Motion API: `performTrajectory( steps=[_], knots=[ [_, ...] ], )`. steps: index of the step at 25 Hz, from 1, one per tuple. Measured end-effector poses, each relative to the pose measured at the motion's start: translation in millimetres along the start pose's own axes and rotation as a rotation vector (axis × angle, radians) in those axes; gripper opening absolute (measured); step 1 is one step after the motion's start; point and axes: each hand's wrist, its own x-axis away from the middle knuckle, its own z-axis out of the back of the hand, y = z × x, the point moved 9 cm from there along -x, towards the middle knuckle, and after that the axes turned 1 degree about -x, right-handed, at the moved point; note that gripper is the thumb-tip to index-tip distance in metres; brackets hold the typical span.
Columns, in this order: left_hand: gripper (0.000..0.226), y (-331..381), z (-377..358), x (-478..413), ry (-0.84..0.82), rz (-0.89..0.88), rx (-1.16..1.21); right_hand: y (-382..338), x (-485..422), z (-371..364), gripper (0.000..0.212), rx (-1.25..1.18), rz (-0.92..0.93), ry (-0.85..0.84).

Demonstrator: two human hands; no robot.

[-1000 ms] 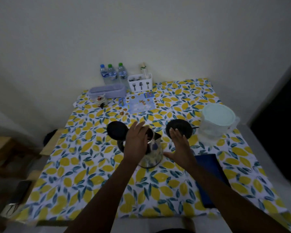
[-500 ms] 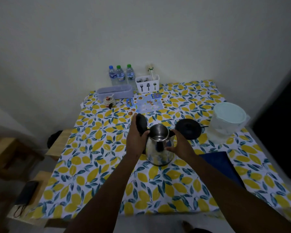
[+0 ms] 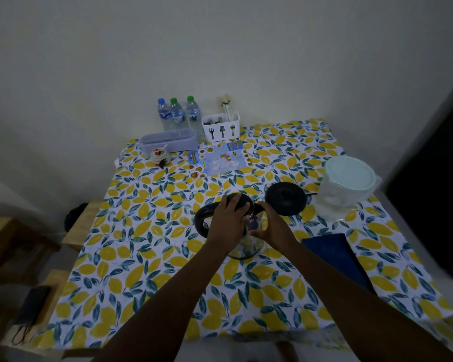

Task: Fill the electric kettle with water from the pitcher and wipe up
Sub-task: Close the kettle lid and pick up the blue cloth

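Observation:
A steel electric kettle (image 3: 246, 248) stands mid-table, its black handle (image 3: 201, 220) pointing left. My left hand (image 3: 229, 220) lies over the top with its fingers on the black lid (image 3: 243, 203), which is down on the kettle. On the kettle's right side, my right hand (image 3: 272, 229) grips the body. The kettle's round black base (image 3: 286, 199) lies just behind and to the right. At the right edge stands a clear pitcher (image 3: 346, 189) with a pale lid. A folded blue cloth (image 3: 335, 257) lies in front of it.
Three water bottles (image 3: 177, 113), a white cutlery holder (image 3: 221, 129), a lilac box (image 3: 167, 141), a small jar (image 3: 159, 155) and a printed card (image 3: 220, 160) stand along the far edge by the wall. Wooden stools (image 3: 79, 223) stand left of the lemon-print tablecloth (image 3: 141, 231).
The black lid, hanging open to the left a second ago and upright half a second ago, has come down onto the kettle under my left hand. My right hand has closed on the body.

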Motion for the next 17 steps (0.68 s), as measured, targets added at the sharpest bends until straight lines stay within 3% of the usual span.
performTrajectory(
  steps=[4,9,12,15,17],
  knots=[
    [0.043,3.7,0.9,0.2,0.006,-0.025,-0.024,21.1,14.8,5.2,0.099,0.089,-0.024,-0.026],
    [0.042,50.3,-14.1,11.6,0.101,-0.117,0.067,69.2,57.4,46.4,0.085,0.386,-0.019,0.075],
    [0.041,95.8,-49.4,21.2,0.086,-0.218,0.123,124.5,85.1,68.7,0.079,0.598,-0.229,0.005],
    [0.042,123.3,-96.1,24.8,-0.073,-0.208,0.213,183.8,115.9,79.7,0.079,0.654,-0.486,-0.156],
    [0.042,134.5,-120.5,26.0,-0.161,-0.188,0.253,207.4,133.4,78.0,0.077,0.684,-0.559,-0.242]
  ],
)
